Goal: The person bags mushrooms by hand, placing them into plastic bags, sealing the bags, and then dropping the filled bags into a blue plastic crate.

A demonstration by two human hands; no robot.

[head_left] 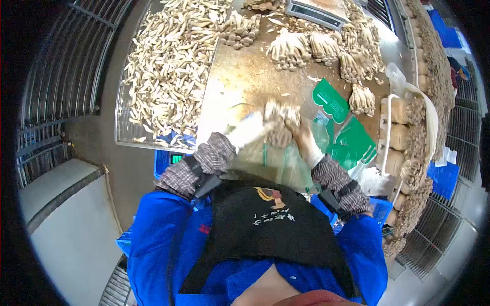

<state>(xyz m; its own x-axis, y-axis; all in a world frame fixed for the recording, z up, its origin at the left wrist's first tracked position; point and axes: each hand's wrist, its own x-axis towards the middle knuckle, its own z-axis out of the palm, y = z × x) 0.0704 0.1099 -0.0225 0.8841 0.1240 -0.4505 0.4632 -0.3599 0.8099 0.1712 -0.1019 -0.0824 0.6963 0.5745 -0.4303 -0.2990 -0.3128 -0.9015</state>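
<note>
A bunch of brown-capped, pale-stemmed mushrooms (279, 133) is between my hands at the near side of the work table. My right hand (303, 136), in a pale glove, grips the bunch from its right side. My left hand (249, 130), also gloved, reaches to the bunch's left side; motion smears its fingers. Below the mushrooms, a clear plastic bag (278, 166) with greenish tints spreads toward my apron. Green printed packaging (352, 143) lies just right of my right hand, with a green scalloped piece (331, 100) beyond it.
Loose mushrooms fill a tray (119, 125) on the left. More bunches (289, 50) stand at the back, beside a scale (315, 15). Stacked mushroom blocks (400, 130) line the right side. A small green-lit display (176, 158) sits near my left forearm.
</note>
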